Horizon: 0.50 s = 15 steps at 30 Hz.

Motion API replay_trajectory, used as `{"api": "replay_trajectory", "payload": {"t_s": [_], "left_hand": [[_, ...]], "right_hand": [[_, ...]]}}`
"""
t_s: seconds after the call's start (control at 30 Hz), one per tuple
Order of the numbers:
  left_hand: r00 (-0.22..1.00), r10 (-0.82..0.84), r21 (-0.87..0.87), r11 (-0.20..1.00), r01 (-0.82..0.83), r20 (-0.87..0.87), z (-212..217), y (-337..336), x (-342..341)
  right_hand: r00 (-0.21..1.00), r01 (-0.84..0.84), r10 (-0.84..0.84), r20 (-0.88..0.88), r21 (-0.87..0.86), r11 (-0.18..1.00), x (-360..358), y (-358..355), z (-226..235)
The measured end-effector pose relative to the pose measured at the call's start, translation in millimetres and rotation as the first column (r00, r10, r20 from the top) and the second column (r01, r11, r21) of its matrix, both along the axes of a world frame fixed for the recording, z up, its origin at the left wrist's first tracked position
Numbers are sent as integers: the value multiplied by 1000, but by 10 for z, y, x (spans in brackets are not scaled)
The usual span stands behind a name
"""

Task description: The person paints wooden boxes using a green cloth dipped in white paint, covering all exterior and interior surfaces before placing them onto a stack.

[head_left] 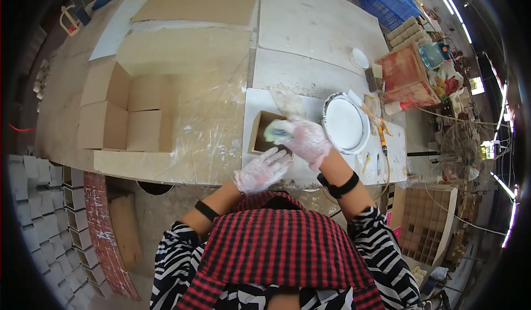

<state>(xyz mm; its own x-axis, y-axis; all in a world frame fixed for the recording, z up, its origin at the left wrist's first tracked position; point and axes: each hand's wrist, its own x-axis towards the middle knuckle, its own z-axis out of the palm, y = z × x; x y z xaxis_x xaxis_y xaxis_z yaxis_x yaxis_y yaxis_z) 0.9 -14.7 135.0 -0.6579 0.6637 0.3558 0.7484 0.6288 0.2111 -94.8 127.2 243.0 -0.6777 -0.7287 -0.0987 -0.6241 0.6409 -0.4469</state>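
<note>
at the lower left i have rows of pale boxes [41, 216] stacked below the table [210, 110]. on the table, left of centre, my view shows open brown cartons [105, 124] pressed side by side. near the middle of the frame, a small open box [256, 135] sits on a white sheet [253, 101], its near side by the hands. my left hand [263, 171], in a whitish glove, has its fingers stretched along the box's near edge; i cannot tell whether it grips. my right hand [305, 140], gloved too, is closed around a pale green pad [274, 132] over the box's right part. the hands are close together. just right of them i see a round tub [325, 122] with white contents, then an orange-handled tool [382, 135]; a blue crate [389, 1] stands at the upper right.
</note>
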Motion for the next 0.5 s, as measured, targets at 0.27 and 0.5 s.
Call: {"api": "replay_trajectory", "payload": {"t_s": [0.27,0.5], "left_hand": [[986,136,35,989,-140,96,-246,250,-4],[955,178,178,958,-223,238,-340,294,5]], "right_hand": [[850,-492,520,-89,221,842,-386,-476,-394],[886,-464,455,90,193,865,-228,-501,-394]]}}
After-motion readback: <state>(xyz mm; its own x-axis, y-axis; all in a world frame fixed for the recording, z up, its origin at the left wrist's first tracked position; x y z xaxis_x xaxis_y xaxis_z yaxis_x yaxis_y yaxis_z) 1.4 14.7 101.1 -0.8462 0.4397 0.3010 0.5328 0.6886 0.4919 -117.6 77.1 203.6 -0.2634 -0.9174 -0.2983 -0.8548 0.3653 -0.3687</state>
